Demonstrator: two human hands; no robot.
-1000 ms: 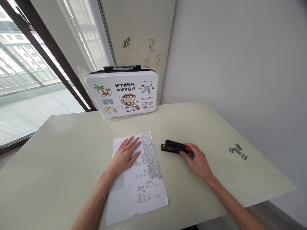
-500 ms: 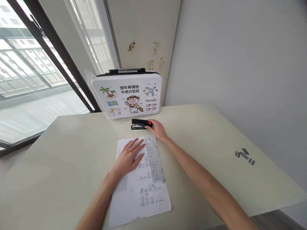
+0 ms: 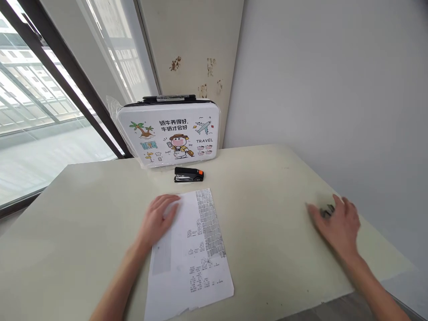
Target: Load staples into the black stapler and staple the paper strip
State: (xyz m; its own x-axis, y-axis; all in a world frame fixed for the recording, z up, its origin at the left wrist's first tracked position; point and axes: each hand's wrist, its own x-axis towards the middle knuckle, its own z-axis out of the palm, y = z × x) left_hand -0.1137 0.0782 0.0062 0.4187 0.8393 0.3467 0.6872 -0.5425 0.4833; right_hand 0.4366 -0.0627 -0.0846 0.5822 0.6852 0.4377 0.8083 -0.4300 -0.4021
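A white printed sheet of paper (image 3: 182, 276) lies on the table, with rows of staples (image 3: 210, 223) running down its right side. My left hand (image 3: 159, 220) rests at the sheet's upper left edge, thumb apart from the fingers and nothing visibly held. Far to the right, my right hand (image 3: 339, 223) is slightly blurred, its thumb and fingers spread around several small grey staple strips (image 3: 327, 210). The hand partly hides those strips. Beyond the sheet, a black stapler (image 3: 189, 174) with an orange-red patch lies untouched.
Behind the stapler, a white travel case (image 3: 169, 133) with cartoon prints stands upright in clear plastic. The pale table (image 3: 261, 200) meets a grey wall (image 3: 317, 89) on the right. A dark-framed window (image 3: 67, 76) is on the left.
My right hand has let go of the stapler and moved right to the staple strips. My left hand has slid from the sheet's middle to its left edge. The view has shifted slightly.
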